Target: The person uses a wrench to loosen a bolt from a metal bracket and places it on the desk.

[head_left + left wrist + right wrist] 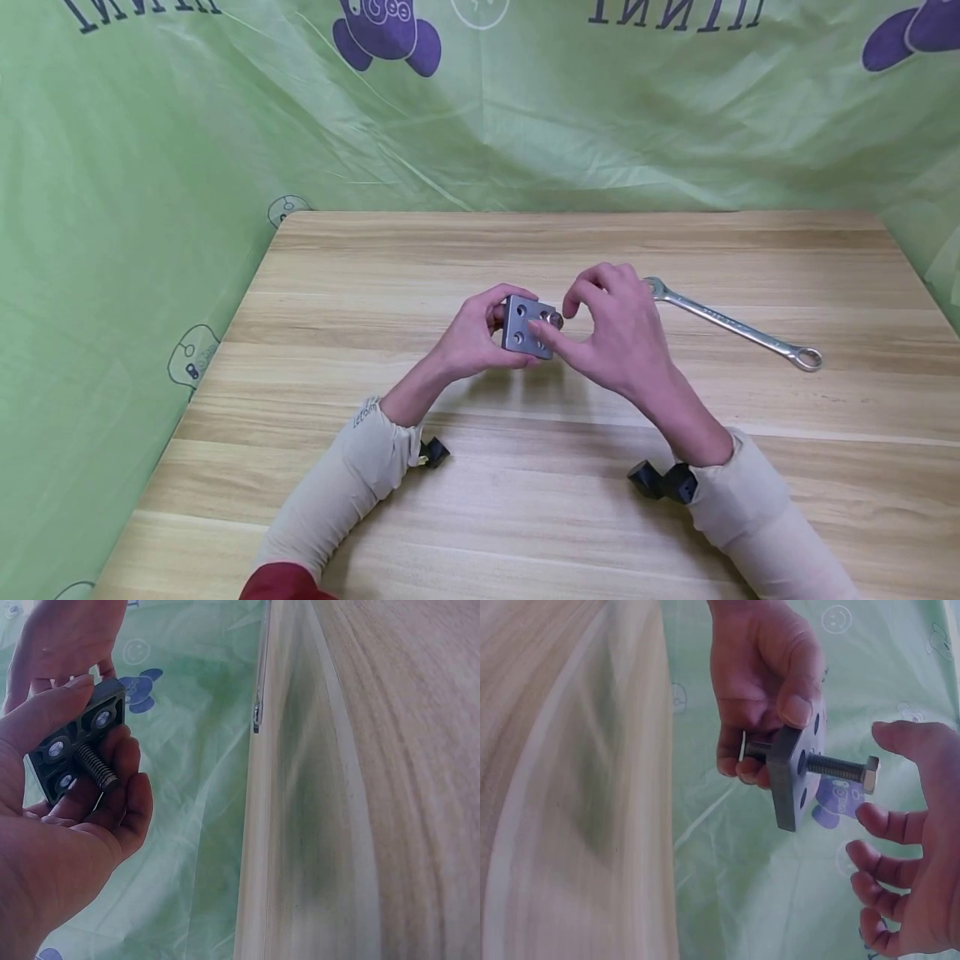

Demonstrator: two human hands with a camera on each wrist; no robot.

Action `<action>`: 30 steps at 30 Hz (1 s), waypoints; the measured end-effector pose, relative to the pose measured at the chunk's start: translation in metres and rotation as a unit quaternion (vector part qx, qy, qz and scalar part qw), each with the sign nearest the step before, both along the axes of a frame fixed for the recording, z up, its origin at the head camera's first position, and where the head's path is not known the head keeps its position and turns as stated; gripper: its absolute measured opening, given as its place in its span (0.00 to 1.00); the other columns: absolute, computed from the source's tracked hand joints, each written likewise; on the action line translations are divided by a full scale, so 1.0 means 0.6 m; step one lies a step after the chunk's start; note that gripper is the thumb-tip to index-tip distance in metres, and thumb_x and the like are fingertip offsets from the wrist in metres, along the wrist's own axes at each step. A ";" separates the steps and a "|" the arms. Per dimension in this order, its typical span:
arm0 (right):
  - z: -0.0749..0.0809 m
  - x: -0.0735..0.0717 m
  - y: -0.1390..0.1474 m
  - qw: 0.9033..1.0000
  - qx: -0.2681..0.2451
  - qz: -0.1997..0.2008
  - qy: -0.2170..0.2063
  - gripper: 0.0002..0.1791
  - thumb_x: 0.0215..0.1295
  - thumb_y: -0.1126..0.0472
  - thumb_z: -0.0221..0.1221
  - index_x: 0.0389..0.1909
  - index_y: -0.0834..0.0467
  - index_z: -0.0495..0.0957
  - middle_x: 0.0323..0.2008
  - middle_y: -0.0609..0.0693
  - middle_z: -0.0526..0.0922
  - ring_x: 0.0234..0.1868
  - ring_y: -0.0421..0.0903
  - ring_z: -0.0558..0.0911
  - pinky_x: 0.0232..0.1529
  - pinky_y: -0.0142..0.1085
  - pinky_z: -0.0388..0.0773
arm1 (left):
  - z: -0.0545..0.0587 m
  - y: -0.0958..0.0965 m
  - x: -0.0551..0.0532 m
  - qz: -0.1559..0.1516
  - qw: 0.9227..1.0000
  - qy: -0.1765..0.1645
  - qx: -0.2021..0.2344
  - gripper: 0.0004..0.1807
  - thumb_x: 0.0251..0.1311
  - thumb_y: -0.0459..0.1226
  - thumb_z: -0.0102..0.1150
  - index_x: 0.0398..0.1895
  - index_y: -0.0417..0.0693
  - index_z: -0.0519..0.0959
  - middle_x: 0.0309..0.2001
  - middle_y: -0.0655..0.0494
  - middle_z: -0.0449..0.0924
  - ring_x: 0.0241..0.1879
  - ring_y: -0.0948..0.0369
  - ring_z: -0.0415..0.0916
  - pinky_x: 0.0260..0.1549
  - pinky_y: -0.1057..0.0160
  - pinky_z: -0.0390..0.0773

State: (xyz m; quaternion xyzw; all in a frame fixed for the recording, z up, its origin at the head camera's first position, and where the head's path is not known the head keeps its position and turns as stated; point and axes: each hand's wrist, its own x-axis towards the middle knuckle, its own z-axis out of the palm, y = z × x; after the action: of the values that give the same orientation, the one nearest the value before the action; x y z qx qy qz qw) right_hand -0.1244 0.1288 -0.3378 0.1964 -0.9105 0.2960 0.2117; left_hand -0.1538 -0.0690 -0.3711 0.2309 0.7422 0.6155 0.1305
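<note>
"Why do we hold the plate (531, 311) above the bench (360, 258), left of the wrench (731, 324)?"

"Probably so the bolt (836, 767) passes through freely: our left grip (468, 335) clasps the plate's edges, while our right grip (618, 333) hovers released beside the bolt's head."

The head view looks forward and down, the drilled plate (522, 324) mid-frame; both wrist views share it closer, from opposite sides.
</note>
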 end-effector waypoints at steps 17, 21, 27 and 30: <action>0.001 0.001 -0.001 0.999 -0.020 0.048 -0.001 0.16 0.52 0.53 0.69 0.18 0.56 0.74 0.34 0.53 0.77 0.40 0.53 0.70 0.42 0.41 0.63 | 0.001 0.001 0.002 0.000 1.000 -0.004 0.000 0.36 0.36 0.24 0.74 0.55 0.38 0.71 0.42 0.36 0.83 0.34 0.66 0.81 0.39 0.67 0.81; 0.004 0.001 0.002 0.997 -0.036 0.068 -0.003 0.10 0.50 0.56 0.69 0.22 0.55 0.79 0.35 0.53 0.76 0.41 0.52 0.70 0.43 0.41 0.63 | 0.002 0.000 0.002 0.002 1.000 -0.002 -0.002 0.36 0.36 0.24 0.74 0.55 0.38 0.72 0.41 0.36 0.83 0.34 0.66 0.81 0.38 0.67 0.81; 0.009 0.001 0.007 0.994 -0.058 0.090 -0.023 0.08 0.47 0.61 0.70 0.30 0.58 0.84 0.36 0.52 0.76 0.43 0.50 0.70 0.44 0.39 0.62 | 0.000 -0.002 0.001 0.000 1.000 0.000 -0.001 0.36 0.36 0.24 0.74 0.55 0.38 0.72 0.43 0.37 0.83 0.36 0.65 0.81 0.39 0.67 0.80; 0.010 0.001 0.007 0.993 -0.062 0.103 -0.016 0.09 0.46 0.63 0.70 0.32 0.58 0.85 0.36 0.52 0.76 0.43 0.50 0.70 0.44 0.39 0.63 | 0.000 -0.002 0.001 0.000 1.000 0.001 -0.002 0.36 0.36 0.24 0.74 0.55 0.38 0.72 0.44 0.37 0.82 0.36 0.65 0.81 0.40 0.67 0.80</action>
State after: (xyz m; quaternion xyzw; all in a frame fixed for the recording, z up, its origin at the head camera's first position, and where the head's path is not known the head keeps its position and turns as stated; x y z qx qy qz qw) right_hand -0.1236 0.1332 -0.3319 0.2704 -0.8686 0.3754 0.1776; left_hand -0.1531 -0.0704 -0.3711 0.2317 0.7433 0.6139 0.1301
